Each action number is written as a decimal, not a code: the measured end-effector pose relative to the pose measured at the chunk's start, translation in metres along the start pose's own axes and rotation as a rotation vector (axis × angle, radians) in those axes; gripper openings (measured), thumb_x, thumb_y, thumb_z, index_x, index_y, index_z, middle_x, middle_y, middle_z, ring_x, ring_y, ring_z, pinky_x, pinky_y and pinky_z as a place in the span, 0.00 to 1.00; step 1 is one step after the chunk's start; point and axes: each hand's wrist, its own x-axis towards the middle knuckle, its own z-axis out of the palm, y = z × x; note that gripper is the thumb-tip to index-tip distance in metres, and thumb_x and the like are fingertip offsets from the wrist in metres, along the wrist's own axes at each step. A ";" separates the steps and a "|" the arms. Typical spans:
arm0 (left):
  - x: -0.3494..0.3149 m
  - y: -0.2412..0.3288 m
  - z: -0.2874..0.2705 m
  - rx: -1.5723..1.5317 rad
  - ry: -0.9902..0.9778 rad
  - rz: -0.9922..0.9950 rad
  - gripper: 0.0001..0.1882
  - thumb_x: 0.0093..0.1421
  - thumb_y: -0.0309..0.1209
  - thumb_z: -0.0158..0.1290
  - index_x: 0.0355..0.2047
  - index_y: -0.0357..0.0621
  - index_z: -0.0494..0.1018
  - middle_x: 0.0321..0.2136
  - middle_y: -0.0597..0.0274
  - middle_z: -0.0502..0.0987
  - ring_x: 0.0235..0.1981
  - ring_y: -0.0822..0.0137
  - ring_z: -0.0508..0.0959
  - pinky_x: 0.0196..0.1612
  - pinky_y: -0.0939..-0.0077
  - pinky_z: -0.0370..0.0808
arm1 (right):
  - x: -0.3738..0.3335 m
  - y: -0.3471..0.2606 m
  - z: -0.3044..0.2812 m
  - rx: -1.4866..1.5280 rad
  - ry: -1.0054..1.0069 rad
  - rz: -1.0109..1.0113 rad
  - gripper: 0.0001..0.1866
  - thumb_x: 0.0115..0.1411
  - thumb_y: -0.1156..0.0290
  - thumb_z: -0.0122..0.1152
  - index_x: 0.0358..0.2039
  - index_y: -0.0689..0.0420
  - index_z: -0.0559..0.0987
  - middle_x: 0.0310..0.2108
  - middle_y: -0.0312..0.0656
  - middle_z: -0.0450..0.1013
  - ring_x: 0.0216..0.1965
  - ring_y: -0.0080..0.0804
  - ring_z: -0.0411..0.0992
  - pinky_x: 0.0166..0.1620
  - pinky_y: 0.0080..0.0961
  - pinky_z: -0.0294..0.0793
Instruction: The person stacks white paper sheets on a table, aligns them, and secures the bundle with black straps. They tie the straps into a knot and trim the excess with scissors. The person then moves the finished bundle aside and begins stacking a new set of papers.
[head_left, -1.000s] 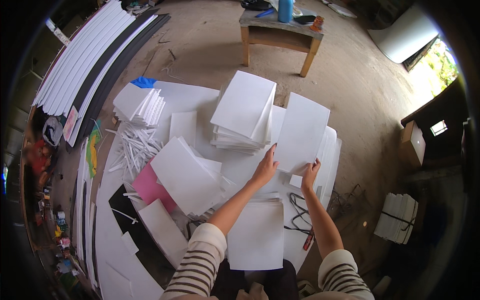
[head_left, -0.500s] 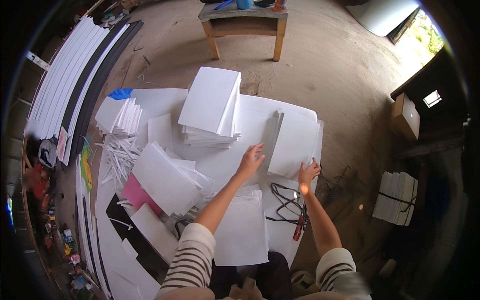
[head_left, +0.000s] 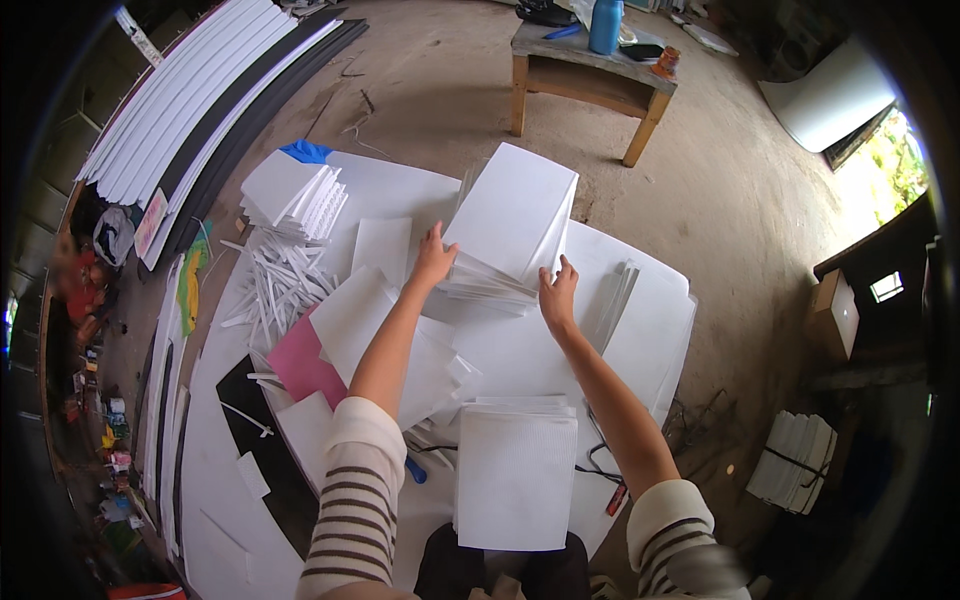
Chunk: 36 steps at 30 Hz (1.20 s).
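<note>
A: Step in hand?
B: Looks like both hands going to the tall stack of white sheets [head_left: 512,212], one per side, before any lift
A: Where's the stack?
B: Far half of the white table [head_left: 505,352], ahead of the person, between the small ridged-edge stack [head_left: 288,195] on the left and the low pile of sheets [head_left: 650,325] on the right
A: Hands?
B: Left hand [head_left: 433,260]: fingers parted, tips at the stack's left edge, contact hard to tell. Right hand [head_left: 558,292]: fingers loose and spread, just beside the lower right edge, not gripping, touch unclear
A: Next move calls for?
B: My read: fingers closing on opposite edges, even pressure, only as many sheets as wanted; the loose ones could slide
A: How does the stack look?
B: Plain white, flat, rectangular; top sheet smooth, corners crisp. Edges don't line up: upper sheets sit skewed over the lower ones, right side fanned
A: Near the lap?
B: Another white stack [head_left: 515,485], neither hand on it
</note>
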 end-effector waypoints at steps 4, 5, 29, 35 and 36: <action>-0.007 0.014 0.022 0.139 -0.082 0.001 0.34 0.50 0.35 0.51 0.53 0.35 0.50 0.48 0.47 0.60 0.52 0.55 0.57 0.55 0.64 0.52 | -0.002 0.010 0.013 -0.169 -0.124 0.014 0.31 0.54 0.65 0.48 0.53 0.69 0.52 0.54 0.58 0.47 0.53 0.53 0.48 0.55 0.38 0.48; -0.011 0.016 0.025 0.112 -0.031 -0.017 0.34 0.49 0.38 0.52 0.52 0.34 0.53 0.45 0.46 0.62 0.49 0.53 0.59 0.53 0.64 0.53 | -0.004 0.011 0.017 -0.197 -0.141 0.008 0.32 0.54 0.66 0.49 0.53 0.69 0.51 0.55 0.58 0.46 0.54 0.54 0.46 0.55 0.40 0.47; -0.217 0.123 0.020 -0.463 0.077 -0.176 0.21 0.57 0.44 0.43 0.40 0.39 0.56 0.16 0.59 0.68 0.16 0.69 0.68 0.21 0.75 0.66 | -0.102 0.002 -0.106 -0.035 0.110 0.104 0.25 0.58 0.53 0.40 0.37 0.67 0.66 0.29 0.56 0.69 0.34 0.48 0.68 0.38 0.35 0.64; -0.281 0.156 -0.027 -0.655 0.001 -0.008 0.30 0.56 0.36 0.47 0.54 0.42 0.47 0.41 0.51 0.66 0.34 0.70 0.70 0.35 0.79 0.68 | -0.177 -0.020 -0.159 -0.078 0.227 0.053 0.25 0.58 0.52 0.39 0.35 0.67 0.67 0.29 0.58 0.69 0.34 0.52 0.68 0.38 0.37 0.64; -0.290 0.157 -0.040 -0.723 -0.032 0.011 0.31 0.56 0.34 0.48 0.55 0.42 0.46 0.43 0.51 0.65 0.34 0.70 0.70 0.36 0.78 0.69 | -0.193 -0.024 -0.164 -0.083 0.228 0.042 0.25 0.58 0.52 0.39 0.35 0.67 0.67 0.29 0.58 0.69 0.34 0.53 0.67 0.38 0.37 0.64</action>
